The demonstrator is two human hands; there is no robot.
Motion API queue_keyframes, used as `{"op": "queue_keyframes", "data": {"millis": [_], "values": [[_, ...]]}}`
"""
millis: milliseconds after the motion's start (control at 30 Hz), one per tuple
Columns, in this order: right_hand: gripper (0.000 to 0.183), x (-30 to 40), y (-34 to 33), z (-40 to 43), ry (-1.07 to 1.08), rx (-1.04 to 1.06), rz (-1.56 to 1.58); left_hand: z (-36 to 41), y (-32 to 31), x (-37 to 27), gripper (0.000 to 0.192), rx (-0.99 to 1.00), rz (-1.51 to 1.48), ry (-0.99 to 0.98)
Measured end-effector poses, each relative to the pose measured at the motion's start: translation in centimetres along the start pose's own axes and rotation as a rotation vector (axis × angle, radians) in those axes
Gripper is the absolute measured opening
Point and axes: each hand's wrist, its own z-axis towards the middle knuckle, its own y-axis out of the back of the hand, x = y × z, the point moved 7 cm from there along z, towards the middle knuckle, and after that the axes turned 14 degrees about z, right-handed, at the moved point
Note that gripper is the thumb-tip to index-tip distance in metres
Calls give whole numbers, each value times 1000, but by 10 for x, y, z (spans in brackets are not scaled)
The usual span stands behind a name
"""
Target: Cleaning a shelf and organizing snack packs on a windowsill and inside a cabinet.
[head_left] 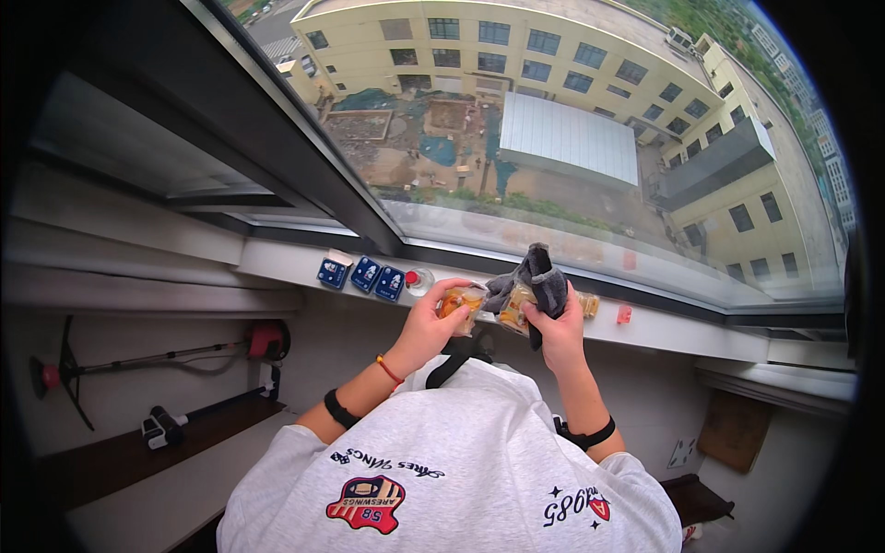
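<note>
My left hand (435, 318) grips a clear-wrapped snack packet (462, 304) with orange and yellow contents. Close beside it, my right hand (559, 321) holds a grey cloth (546, 283) together with a similar wrapped packet (514, 311), its thumb across the packet. Both hands are over the white window sill. Left of my left hand, a clear container with a red cap (413, 278) stands on the sill, beside several dark blue printed boxes (389, 283). Partly behind my right hand lies another yellowish packet (590, 304), and farther right is a small pink item (624, 314).
A large window pane with a dark frame (311, 159) rises behind the sill (677, 335). Curtains (138, 276) hang at left, above a stick vacuum cleaner (162, 425) and a red-ended appliance (266, 340). A brown board (734, 432) leans at lower right.
</note>
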Motion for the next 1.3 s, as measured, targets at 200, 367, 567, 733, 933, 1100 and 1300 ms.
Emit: {"op": "queue_keyframes", "data": {"millis": [200, 367, 567, 733, 933, 1100, 1300], "values": [[28, 8, -29, -16, 277, 73, -248, -12, -33, 6, 32, 367, -215, 207], [17, -1, -30, -19, 308, 133, -425, -15, -42, 6, 35, 397, -97, 79], [17, 1, -26, -19, 404, 100, -449, -13, -39, 14, 32, 393, -38, 180], [15, 13, -8, -22, 479, -67, -246, -7, -32, 5, 25, 309, -159, 143], [32, 47, -74, -50, 961, 577, -811, -7, -23, 10, 26, 228, -215, 171], [34, 31, -85, -58, 900, 697, -875, -14, -21, 20, 38, 388, -315, 210], [34, 31, -89, -62, 941, 670, -922, -18, -24, 14, 49, 478, -326, 105]]}}
